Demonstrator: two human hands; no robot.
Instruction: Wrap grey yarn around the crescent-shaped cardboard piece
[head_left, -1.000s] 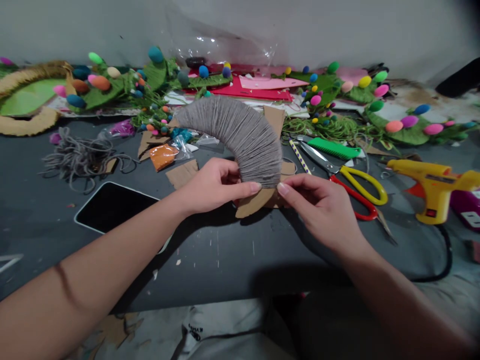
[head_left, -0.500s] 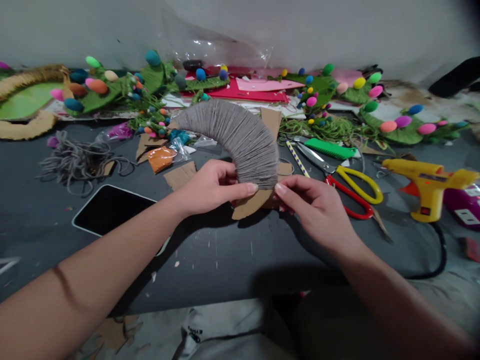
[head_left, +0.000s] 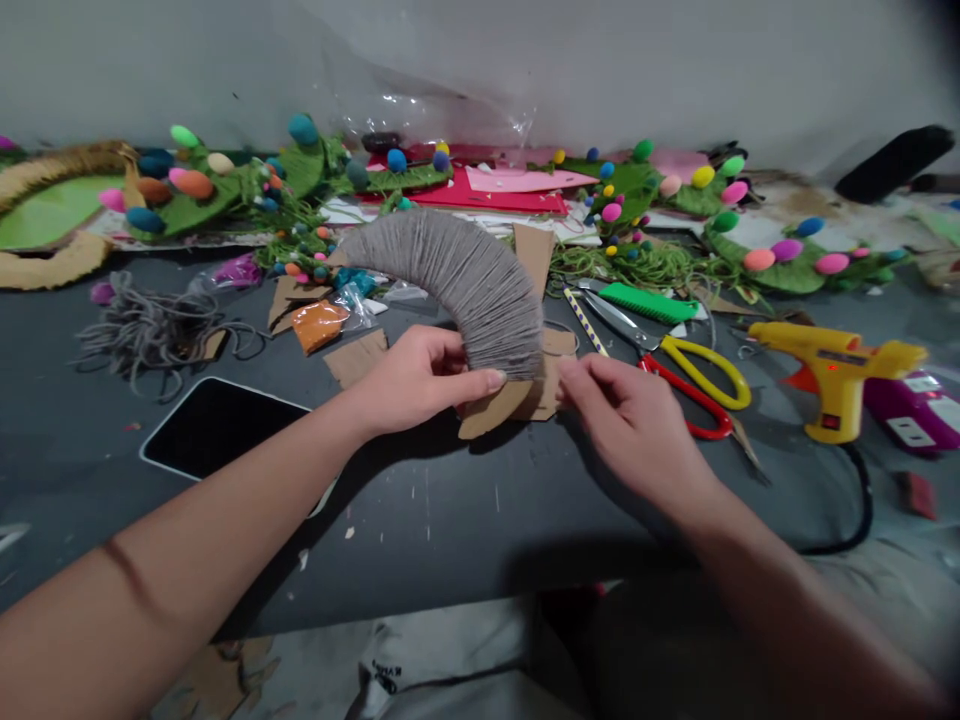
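Observation:
A curved cardboard piece (head_left: 495,410), wrapped in grey yarn (head_left: 484,285) over most of its length, arches above the table with its bare pointed end towards me. My left hand (head_left: 427,385) grips it near that end, thumb on top at the edge of the windings and fingers underneath. Just off the outer edge, my right hand (head_left: 626,410) is closed in a pinch on the grey yarn; the strand at its fingertips is barely visible. Behind the fingers lies a flat cardboard scrap (head_left: 551,385) with a thin grey loop over it.
Red-and-yellow-handled scissors (head_left: 686,375), a green-handled tool (head_left: 649,300) and a yellow glue gun (head_left: 836,375) lie to the right. Left are a phone (head_left: 225,425) and a grey yarn tangle (head_left: 142,330). Green leafy pieces with coloured balls (head_left: 787,250) line the back.
My right hand has come away from the wrapped edge, leaving a small gap, its fingers still pinched. My left hand keeps its hold. The whole view has shifted slightly.

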